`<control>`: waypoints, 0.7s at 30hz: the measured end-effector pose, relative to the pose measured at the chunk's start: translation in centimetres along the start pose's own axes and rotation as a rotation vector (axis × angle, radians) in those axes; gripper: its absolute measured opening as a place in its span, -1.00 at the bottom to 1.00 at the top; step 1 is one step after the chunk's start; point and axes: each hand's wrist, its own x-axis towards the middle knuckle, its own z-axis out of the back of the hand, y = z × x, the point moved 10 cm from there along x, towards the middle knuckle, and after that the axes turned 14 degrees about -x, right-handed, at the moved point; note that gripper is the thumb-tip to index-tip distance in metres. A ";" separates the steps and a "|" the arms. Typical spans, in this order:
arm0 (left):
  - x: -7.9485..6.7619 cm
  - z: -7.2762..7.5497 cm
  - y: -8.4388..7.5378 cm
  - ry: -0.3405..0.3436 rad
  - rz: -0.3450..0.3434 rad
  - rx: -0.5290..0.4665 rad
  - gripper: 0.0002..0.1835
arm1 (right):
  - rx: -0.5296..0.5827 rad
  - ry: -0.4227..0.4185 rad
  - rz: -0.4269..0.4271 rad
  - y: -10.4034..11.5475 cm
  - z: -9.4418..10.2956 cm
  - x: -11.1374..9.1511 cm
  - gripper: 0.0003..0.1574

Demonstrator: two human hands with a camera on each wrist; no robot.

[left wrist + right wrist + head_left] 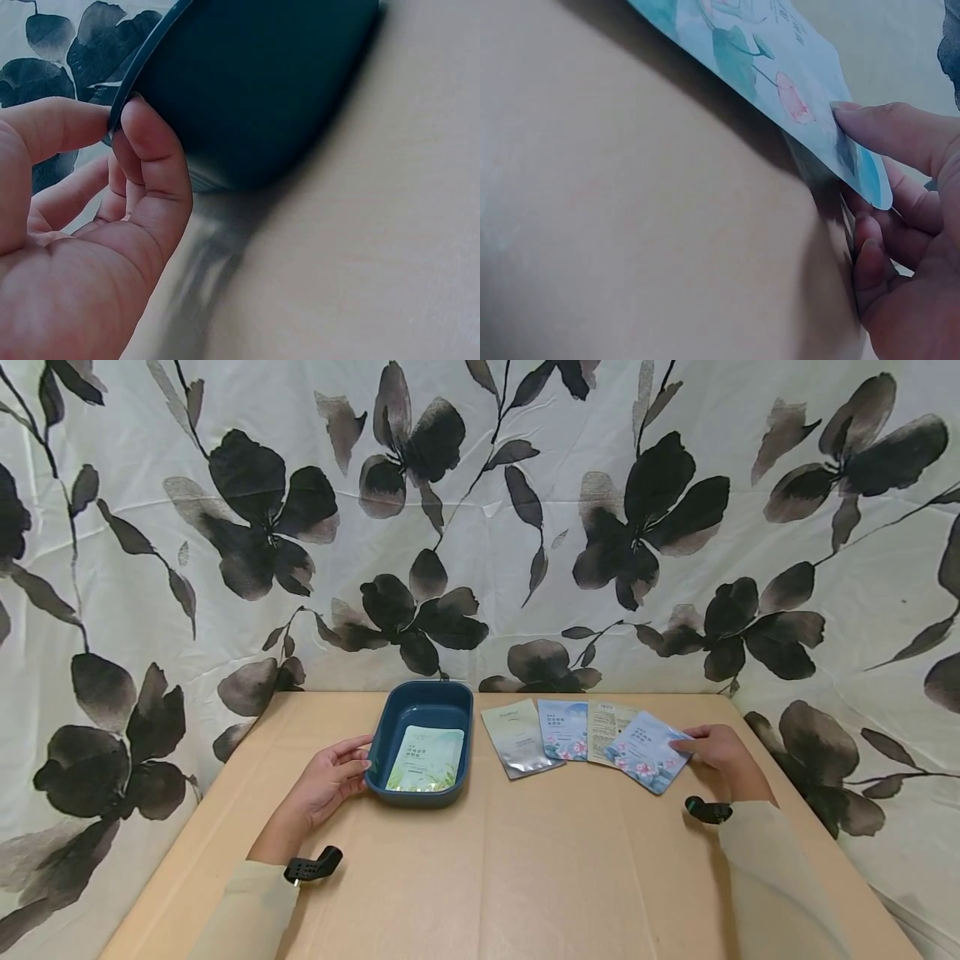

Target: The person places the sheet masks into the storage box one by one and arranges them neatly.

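From the right hand, a pinched blue packet extends leftward.

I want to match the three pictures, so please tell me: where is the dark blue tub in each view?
Head: blue tub, lower half, just left of centre.
Left wrist: top centre, its rim pinched by the left hand.
Right wrist: not in it.
Shared landmark: pale tabletop.
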 end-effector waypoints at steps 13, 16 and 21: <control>0.0 -0.1 0.1 0.004 -0.007 -0.010 -0.32 | 0.060 -0.071 0.041 -0.3 0.4 -0.3 -0.14; 0.1 -0.1 0.1 0.003 -0.009 -0.014 -0.32 | 0.104 -0.106 0.038 -0.5 0.6 -0.5 -0.16; 0.1 0.0 0.1 0.005 -0.009 -0.016 -0.31 | 0.169 -0.142 0.016 -1.1 0.7 -0.7 -0.19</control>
